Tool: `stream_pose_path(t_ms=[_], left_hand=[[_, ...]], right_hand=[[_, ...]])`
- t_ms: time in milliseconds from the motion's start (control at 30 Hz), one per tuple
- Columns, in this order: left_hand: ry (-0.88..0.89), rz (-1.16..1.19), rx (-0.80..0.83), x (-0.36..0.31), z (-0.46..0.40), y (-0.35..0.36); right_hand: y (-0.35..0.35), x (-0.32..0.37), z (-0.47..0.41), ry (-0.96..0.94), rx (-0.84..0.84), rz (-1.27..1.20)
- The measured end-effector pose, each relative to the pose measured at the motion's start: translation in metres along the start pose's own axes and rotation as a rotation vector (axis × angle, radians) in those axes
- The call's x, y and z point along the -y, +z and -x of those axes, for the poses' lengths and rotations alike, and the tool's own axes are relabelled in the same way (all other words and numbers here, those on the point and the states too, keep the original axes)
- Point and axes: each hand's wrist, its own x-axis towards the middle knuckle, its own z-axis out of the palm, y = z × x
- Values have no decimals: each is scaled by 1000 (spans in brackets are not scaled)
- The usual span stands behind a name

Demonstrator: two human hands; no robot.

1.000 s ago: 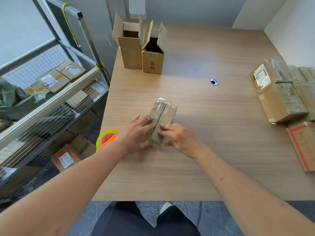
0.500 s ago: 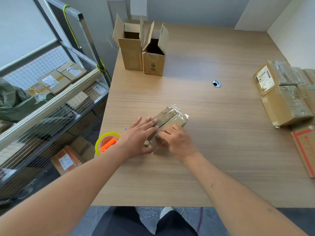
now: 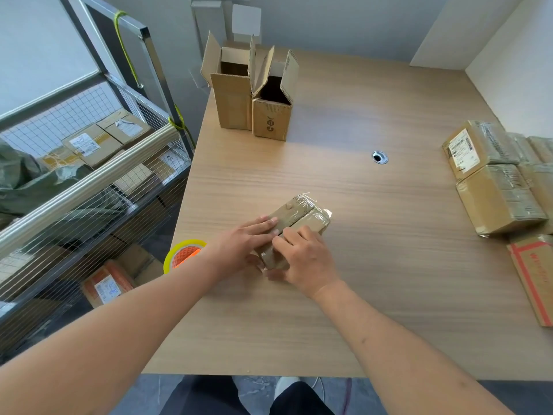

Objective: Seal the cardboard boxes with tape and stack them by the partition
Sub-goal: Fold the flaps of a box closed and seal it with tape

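Note:
A small flat cardboard box point(image 3: 302, 215) wrapped in clear tape lies on the wooden table point(image 3: 359, 265), turned diagonally with its far end toward the upper right. My left hand point(image 3: 242, 244) lies flat across its near left part with straight fingers. My right hand point(image 3: 305, 259) grips the box's near end, fingers curled over the top and thumb under the edge. A tape dispenser point(image 3: 182, 254) with a yellow roll and orange body sits at the table's left edge beside my left wrist. Sealed taped boxes point(image 3: 496, 187) are stacked at the right by the white partition point(image 3: 514, 55).
Two tall open cardboard boxes point(image 3: 254, 94) stand at the table's far left corner. A cable hole point(image 3: 380, 157) is in the table's middle. A wire cage cart point(image 3: 89, 181) with parcels stands to the left. A flat box with red stripes point(image 3: 535, 277) lies at the right edge.
The box has been turned clockwise from nearly lengthwise to diagonal. My right hand has moved from its side onto its near end; my left hand stayed flat on top.

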Motion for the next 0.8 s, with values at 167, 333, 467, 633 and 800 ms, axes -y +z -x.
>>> stream_pose_path(t_ms=[167,333,467,633,800], left_hand=[[39,61,33,13,0,-8],[84,-42,-98,13,14,-6],[103,-105,-163,12,18,2],[109,-51,-133,20,18,2],[189,-92,-81,30,17,-1]], right_hand=[[15,14,-2,31,-102,4],[13,2,4,18,-33,-54],[10,-5,4,71,-18,-88],[16,10,1,87,-38,-90],[16,0,8,53,-49,-93]])
